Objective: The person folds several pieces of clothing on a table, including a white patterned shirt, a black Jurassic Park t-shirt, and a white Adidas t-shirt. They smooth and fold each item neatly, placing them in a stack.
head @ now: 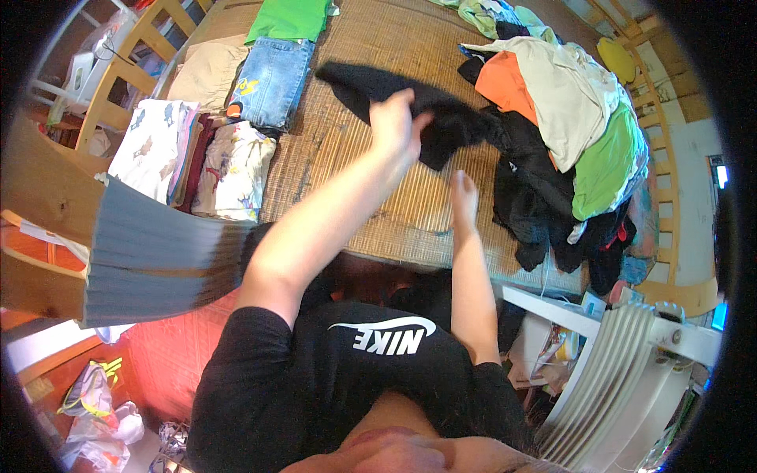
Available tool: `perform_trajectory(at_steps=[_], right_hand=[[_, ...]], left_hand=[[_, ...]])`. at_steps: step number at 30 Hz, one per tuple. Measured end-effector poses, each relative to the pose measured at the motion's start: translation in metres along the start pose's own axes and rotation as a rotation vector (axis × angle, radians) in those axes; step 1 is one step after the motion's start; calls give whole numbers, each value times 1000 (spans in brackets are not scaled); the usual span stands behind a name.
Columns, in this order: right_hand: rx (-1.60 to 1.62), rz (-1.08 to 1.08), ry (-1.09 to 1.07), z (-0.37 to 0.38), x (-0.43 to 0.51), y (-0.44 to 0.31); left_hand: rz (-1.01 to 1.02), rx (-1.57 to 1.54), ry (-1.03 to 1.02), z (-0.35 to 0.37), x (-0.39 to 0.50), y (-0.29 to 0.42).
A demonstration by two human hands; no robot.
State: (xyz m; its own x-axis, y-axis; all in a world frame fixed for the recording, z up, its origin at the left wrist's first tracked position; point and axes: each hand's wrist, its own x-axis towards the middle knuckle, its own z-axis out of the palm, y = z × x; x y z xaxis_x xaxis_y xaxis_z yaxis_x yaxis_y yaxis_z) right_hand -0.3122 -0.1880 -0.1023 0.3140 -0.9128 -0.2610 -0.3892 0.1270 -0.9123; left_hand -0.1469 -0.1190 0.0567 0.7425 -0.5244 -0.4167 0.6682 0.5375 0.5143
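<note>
My left hand (393,125) is closed on a black garment (437,112), held over the woven mat (378,213). The cloth is blurred and crumpled; its right end meets other dark clothes, and I cannot tell where it stops. Just below that end is my right hand (465,192), seen edge-on and blurred. Whether its fingers touch the cloth is unclear. To the right lies a loose heap of clothes, with a cream garment (562,94), an orange one (507,80) and a green one (612,162) on top of black pieces (523,201).
At left sit folded clothes: blue denim (275,77), a green piece (287,18), beige cloth (210,71) and printed white stacks (148,145) (233,171). Wooden bed rails (665,177) edge the mat. A grey cloth (159,248) hangs at left; a white ribbed radiator (609,378) stands lower right.
</note>
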Motion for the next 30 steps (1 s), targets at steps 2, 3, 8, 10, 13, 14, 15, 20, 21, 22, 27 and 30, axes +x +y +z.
perform_trajectory(at_steps=[2,3,8,10,13,14,15,20,21,22,27,30], right_hand=[[-665,-158,-8,29,5,16],[-1033,-261,-19,39,-3,26],[-1106,-368,55,57,-10,38],[-1115,-451,115,57,-8,34],[-1161,-383,79,59,-6,28],[-1162,-358,61,60,-6,27],[-1146,-405,80,61,-6,26],[-1184,-361,40,60,-7,29],[-1179,-405,60,59,-7,29],[-1181,-387,49,59,-7,30],[-1173,-412,61,59,-7,27],[-1203,-375,47,59,-7,25]], left_hand=[[157,11,17,33,43,26],[249,-16,-7,45,68,44],[404,-223,-178,54,212,201],[608,-230,-27,36,257,257],[888,-348,34,-23,298,296],[845,-442,107,-50,308,293],[793,-445,317,-77,318,290],[673,-367,547,-218,356,238],[638,-394,629,-225,363,235],[577,-398,683,-232,365,231],[595,-498,406,-225,341,234],[390,-584,484,-224,343,253]])
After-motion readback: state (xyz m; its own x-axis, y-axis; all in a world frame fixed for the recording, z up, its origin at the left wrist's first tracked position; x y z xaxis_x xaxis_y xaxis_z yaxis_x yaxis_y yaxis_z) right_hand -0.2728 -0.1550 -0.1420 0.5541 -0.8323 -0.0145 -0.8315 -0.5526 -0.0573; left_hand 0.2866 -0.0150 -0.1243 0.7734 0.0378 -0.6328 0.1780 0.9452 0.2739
